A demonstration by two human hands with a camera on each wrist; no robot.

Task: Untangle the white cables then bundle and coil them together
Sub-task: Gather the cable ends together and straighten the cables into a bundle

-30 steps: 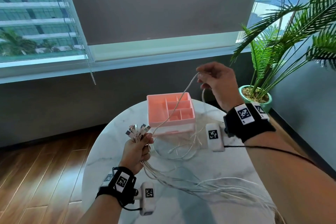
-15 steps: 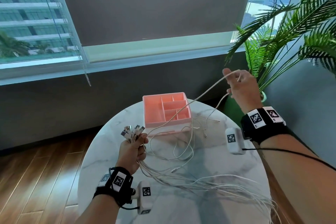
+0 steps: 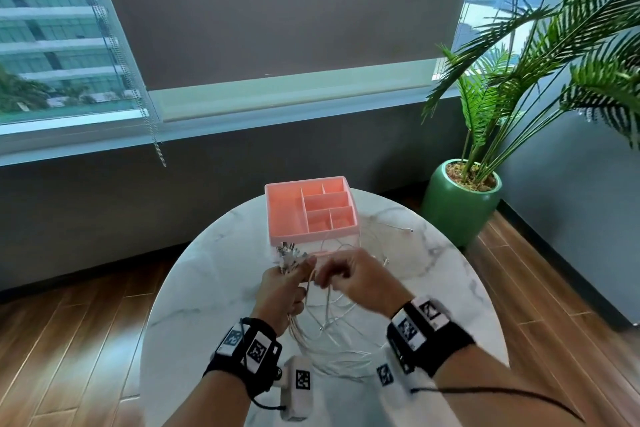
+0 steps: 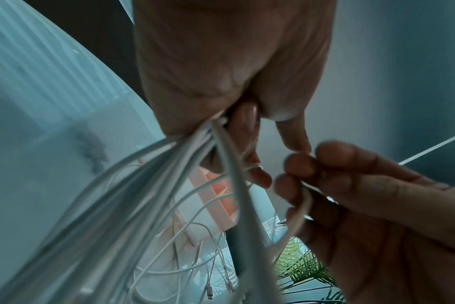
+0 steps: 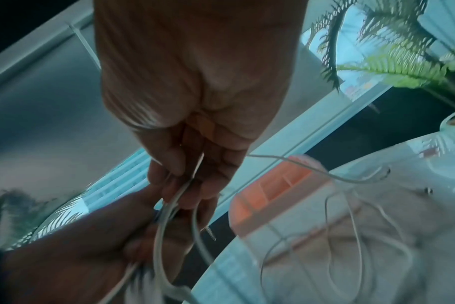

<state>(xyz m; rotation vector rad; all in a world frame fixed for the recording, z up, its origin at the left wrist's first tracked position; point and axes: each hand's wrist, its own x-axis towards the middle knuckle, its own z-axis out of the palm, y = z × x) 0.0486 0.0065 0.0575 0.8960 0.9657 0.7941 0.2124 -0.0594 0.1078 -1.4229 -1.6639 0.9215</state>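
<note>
Marble table (image 3: 207,288) below, right hand (image 3: 356,282) now back beside left hand (image 3: 282,291), both grips closed on white cables (image 3: 329,315).

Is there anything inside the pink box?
No, every compartment of the pink organizer box looks bare in the head view; the white cables lie outside it.

Two bare forearms, each wearing a black wrist strap with tags and a small white camera box.

The left hand (image 3: 282,291) and right hand (image 3: 356,282) are bare, without gloves or sleeves. Each wrist carries a wide black band (image 3: 247,359) set with white rectangular plates printed with black square-patterned markers (two plates show on each). Beneath each wrist hangs a white box-shaped unit (image 3: 298,388) bearing its own black marker. A thin black cable (image 3: 502,392) runs back from the right band along the forearm; a shorter black lead loops at the left unit.
</note>
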